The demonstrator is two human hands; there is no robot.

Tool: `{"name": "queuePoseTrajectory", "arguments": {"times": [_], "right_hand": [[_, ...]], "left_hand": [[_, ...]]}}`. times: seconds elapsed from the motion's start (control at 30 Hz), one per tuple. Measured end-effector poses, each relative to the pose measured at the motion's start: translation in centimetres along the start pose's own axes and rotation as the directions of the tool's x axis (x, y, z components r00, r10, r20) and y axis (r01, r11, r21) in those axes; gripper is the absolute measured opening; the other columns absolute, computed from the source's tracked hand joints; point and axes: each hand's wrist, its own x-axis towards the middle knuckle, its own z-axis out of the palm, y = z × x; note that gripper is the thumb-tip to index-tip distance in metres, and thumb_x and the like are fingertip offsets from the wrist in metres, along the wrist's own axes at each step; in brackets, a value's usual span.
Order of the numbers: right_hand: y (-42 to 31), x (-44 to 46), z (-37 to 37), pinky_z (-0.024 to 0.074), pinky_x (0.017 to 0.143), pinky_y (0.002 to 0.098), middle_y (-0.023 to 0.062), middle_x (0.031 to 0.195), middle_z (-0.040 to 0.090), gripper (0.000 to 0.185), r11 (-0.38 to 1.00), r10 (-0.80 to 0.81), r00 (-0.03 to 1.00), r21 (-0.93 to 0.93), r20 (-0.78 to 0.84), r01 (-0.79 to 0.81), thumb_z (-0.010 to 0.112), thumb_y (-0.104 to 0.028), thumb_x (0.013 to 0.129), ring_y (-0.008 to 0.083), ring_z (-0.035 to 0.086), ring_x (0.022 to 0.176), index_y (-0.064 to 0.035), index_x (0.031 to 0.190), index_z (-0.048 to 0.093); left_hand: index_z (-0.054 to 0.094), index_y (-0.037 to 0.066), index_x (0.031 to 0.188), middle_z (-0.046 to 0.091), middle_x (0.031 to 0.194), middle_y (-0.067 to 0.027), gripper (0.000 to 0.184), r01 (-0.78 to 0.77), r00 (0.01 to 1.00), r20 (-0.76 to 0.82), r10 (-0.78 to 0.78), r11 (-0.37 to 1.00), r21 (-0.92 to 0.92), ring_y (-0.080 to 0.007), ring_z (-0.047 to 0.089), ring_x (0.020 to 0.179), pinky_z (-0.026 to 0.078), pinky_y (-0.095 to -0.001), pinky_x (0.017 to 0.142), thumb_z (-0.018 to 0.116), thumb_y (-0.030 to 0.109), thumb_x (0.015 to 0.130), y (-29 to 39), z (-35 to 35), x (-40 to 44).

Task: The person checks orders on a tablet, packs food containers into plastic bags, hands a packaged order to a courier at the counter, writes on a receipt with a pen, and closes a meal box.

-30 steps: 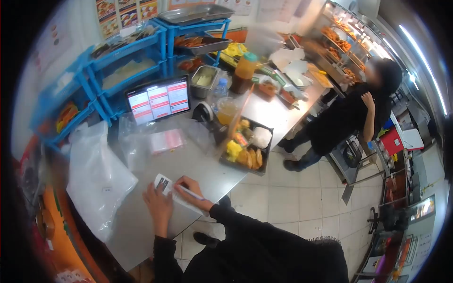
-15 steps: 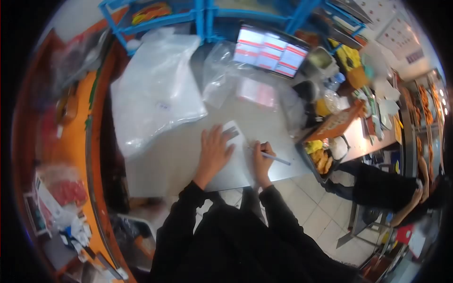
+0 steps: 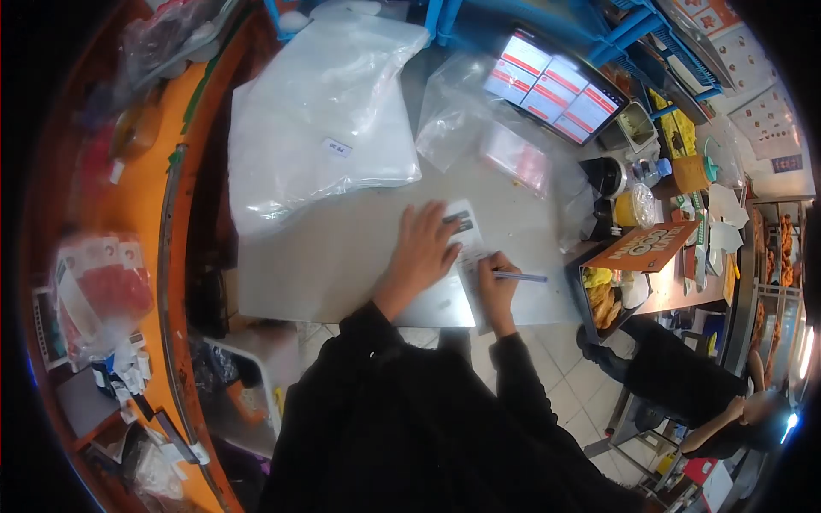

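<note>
On the metal table (image 3: 342, 231) lies a narrow white paper slip (image 3: 466, 229) with dark print near its top. Spread flat, my left hand (image 3: 419, 258) rests along the slip's left side, its fingertips on or beside the paper. My right hand (image 3: 496, 297) is closed around a blue-and-white pen (image 3: 522, 277) at the slip's right edge. The pen's back end points to the right; its tip is hidden by my fingers.
A large stack of clear plastic bags (image 3: 325, 145) covers the table's back left. Behind my hands stands a lit screen (image 3: 556, 88). To the right is an open food box (image 3: 643, 248), with jars (image 3: 634, 205) behind it. A person in black (image 3: 684, 372) stands at the right.
The view has shifted, so the table and bags sit differently in frame. My right hand still grips the pen at the slip, and my left hand stays flat beside it.
</note>
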Motion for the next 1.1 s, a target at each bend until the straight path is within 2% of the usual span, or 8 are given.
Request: {"name": "queuePoseTrajectory", "arguments": {"times": [0.27,0.4,0.47,0.6,0.67,0.93,0.97,1.1], "right_hand": [[-0.7,-1.4,-2.9,0.0353,0.048,0.0226,0.0042,0.051,0.051,0.030,0.949,0.207,0.977,0.252,-0.050,-0.188,0.057,-0.019,0.081,0.0081,0.043,0.048,-0.0014,0.059,0.048],[1.8,-5.9,-10.4,0.0421,0.068,0.0262,0.0094,0.083,0.056,0.022,0.910,-0.369,0.868,-0.320,-0.333,0.264,0.048,-0.020,0.087,0.0167,0.053,0.076,0.0010,0.091,0.051],[5.4,-6.6,-14.3,0.0383,0.080,0.0265,0.0117,0.102,0.050,0.026,0.917,-0.381,0.584,-0.374,-0.717,0.138,0.049,-0.018,0.086,0.0179,0.048,0.092,-0.0003,0.104,0.044],[7.9,-7.0,-21.0,0.0274,0.092,0.0311,0.0141,0.108,0.040,0.027,0.932,-0.150,0.521,-0.295,-0.840,-0.209,0.050,-0.012,0.085,0.0220,0.040,0.103,-0.0004,0.106,0.037],[12.0,-7.6,-21.7,0.0299,0.091,0.0318,0.0119,0.106,0.040,0.026,0.978,0.116,0.675,-0.035,-0.729,-0.207,0.050,-0.008,0.084,0.0206,0.041,0.100,-0.0013,0.105,0.037],[5.3,-7.7,-16.4,0.0315,0.092,0.0332,0.0124,0.107,0.038,0.034,0.956,0.278,0.665,0.265,-0.693,-0.124,0.051,-0.018,0.085,0.0218,0.039,0.106,-0.0016,0.109,0.033],[4.5,-7.9,-16.2,0.0284,0.094,0.0337,0.0150,0.108,0.038,0.035,0.966,0.114,0.623,-0.061,-0.774,-0.253,0.047,-0.025,0.087,0.0249,0.038,0.108,-0.0012,0.109,0.035],[2.4,-7.3,-14.1,0.0328,0.087,0.0318,0.0153,0.102,0.042,0.032,0.980,-0.177,0.654,-0.194,-0.735,0.047,0.042,-0.029,0.089,0.0231,0.043,0.098,0.0005,0.101,0.045]], "left_hand": [[0.050,0.009,0.107,0.039,0.122,-0.0126,0.034,-0.019,1.000,0.011,0.018,0.999,0.029,-0.0250,0.030,0.120,0.017,-0.0498,0.099,0.051,0.028,0.079,0.1,-0.1,0.0],[0.048,0.008,0.109,0.039,0.122,-0.0134,0.036,-0.028,0.999,0.017,0.028,1.000,0.010,-0.0261,0.030,0.120,0.017,-0.0500,0.098,0.052,0.027,0.079,0.3,-0.3,0.2],[0.049,0.007,0.108,0.039,0.122,-0.0135,0.036,-0.058,0.998,0.008,0.058,0.998,0.016,-0.0259,0.030,0.120,0.017,-0.0499,0.098,0.052,0.027,0.079,0.4,-0.2,0.2],[0.049,0.007,0.108,0.038,0.122,-0.0137,0.036,-0.059,0.998,0.017,0.058,0.997,0.059,-0.0258,0.030,0.120,0.017,-0.0497,0.098,0.053,0.027,0.078,0.5,-0.1,0.1],[0.048,0.007,0.109,0.038,0.122,-0.0137,0.036,-0.067,0.997,0.031,0.066,0.996,0.055,-0.0271,0.030,0.120,0.017,-0.0503,0.098,0.052,0.026,0.079,0.6,-0.2,0.1],[0.049,0.007,0.108,0.039,0.121,-0.0133,0.034,-0.071,0.997,0.031,0.068,0.993,0.094,-0.0262,0.031,0.119,0.018,-0.0499,0.098,0.053,0.026,0.079,1.0,-0.1,0.1],[0.048,0.007,0.109,0.038,0.121,-0.0133,0.035,-0.071,0.997,0.038,0.068,0.994,0.079,-0.0269,0.030,0.119,0.017,-0.0502,0.098,0.052,0.026,0.079,0.9,0.0,0.1],[0.049,0.008,0.108,0.040,0.121,-0.0131,0.038,-0.069,0.998,0.009,0.068,0.995,0.071,-0.0260,0.031,0.119,0.018,-0.0497,0.098,0.055,0.029,0.077,1.0,-0.2,0.1]]}}
